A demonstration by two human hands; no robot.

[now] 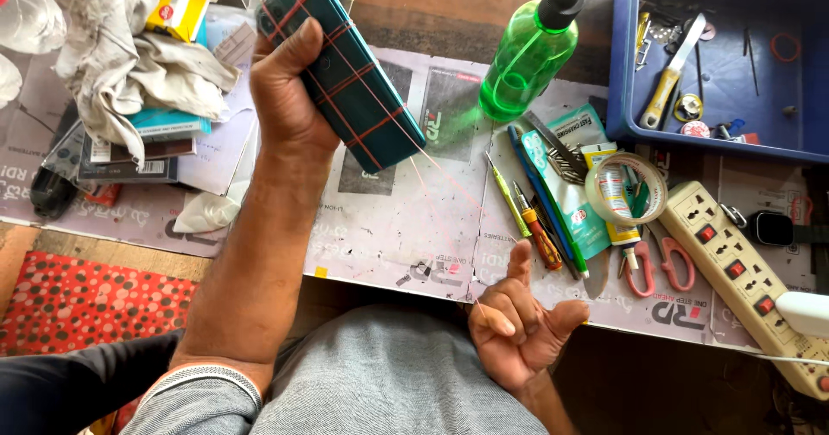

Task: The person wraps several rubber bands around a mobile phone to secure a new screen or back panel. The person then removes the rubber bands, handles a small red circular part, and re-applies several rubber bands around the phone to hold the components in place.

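Printed mat [389,228] covers wooden bench [432,3], tool-strewn.

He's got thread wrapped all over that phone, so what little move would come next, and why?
Probably another turn around the phone. The left hand grips it upright, already crossed by several red bands, and a thin thread runs from it down to the right hand, which pinches the loose end. Pulling it taut first would likely keep the wrap tight.

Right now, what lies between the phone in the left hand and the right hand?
In the head view, a taut thin thread runs from the teal phone to the right hand, above the printed paper mat.
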